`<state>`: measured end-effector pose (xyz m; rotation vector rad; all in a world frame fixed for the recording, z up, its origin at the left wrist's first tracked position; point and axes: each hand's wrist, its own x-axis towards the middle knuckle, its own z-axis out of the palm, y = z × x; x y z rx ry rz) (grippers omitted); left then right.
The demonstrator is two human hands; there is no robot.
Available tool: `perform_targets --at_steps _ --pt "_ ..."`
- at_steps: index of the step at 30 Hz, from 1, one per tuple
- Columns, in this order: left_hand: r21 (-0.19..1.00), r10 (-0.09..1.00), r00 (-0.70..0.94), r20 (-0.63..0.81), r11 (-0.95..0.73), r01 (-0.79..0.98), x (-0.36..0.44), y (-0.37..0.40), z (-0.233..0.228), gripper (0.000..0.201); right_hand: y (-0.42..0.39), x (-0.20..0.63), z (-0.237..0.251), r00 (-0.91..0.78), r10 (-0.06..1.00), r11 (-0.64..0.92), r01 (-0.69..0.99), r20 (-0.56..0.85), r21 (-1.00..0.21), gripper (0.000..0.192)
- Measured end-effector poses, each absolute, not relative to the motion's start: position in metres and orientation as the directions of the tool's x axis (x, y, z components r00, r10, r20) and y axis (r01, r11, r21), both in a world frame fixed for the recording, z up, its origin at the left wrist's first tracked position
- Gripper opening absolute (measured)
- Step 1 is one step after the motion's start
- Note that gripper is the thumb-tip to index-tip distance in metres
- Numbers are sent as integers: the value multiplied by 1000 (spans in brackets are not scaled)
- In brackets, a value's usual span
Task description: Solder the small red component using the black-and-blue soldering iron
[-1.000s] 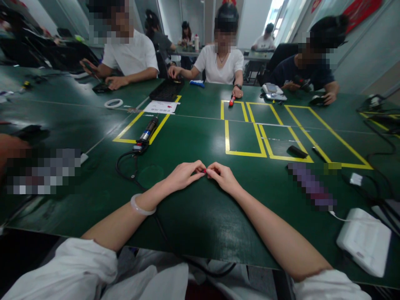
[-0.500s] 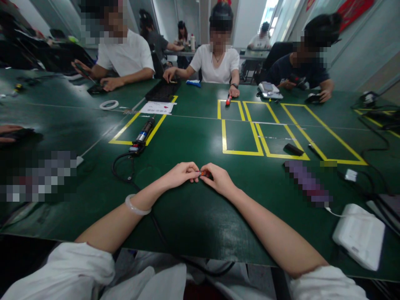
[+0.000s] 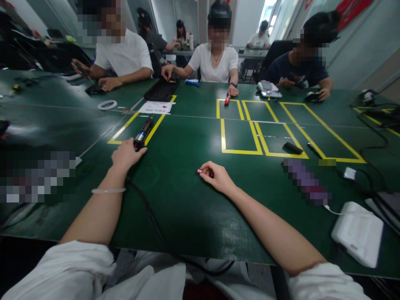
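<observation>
One hand, the left hand (image 3: 126,155), has left the red piece (image 3: 200,171) for the tool (image 3: 142,134), fingers closing on it.

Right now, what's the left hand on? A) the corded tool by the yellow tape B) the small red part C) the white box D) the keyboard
A: the left hand grips the rear end of the corded tool lying across the yellow tape, while the right hand alone pinches the small red part.

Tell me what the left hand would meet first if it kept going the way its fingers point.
The left hand already touches the rear of the corded electric screwdriver; straight on it would run along its barrel, then probably the yellow tape line.
</observation>
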<state>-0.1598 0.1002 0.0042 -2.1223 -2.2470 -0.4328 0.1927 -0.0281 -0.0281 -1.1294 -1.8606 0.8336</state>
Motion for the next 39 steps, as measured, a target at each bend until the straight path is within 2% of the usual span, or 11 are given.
perform_targets --at_steps 2,5,16,22,29,35,39 --pt "161 992 -79 95 63 985 -170 105 2 71 -28 193 -29 -288 914 384 385 286 -839 11" --pt "120 995 -75 59 68 990 -173 109 3 67 -27 193 -30 -284 916 380 379 285 -844 11" --pt "45 995 -53 80 49 998 -130 92 11 71 -24 193 -30 -274 922 360 351 272 -865 10" --pt "9 990 105 90 -106 994 -86 66 11 68 -24 193 -32 -265 924 359 352 276 -864 9" --pt "-4 935 343 93 -344 939 -32 25 13 66 -24 193 -31 -241 933 343 371 267 -863 9" --pt "37 873 480 89 -484 874 -6 3 11 64 -25 192 -32 -241 933 346 407 266 -845 8" --pt "81 843 531 84 -537 840 1 -7 10 63 -25 192 -33 -271 924 375 500 270 -781 10"
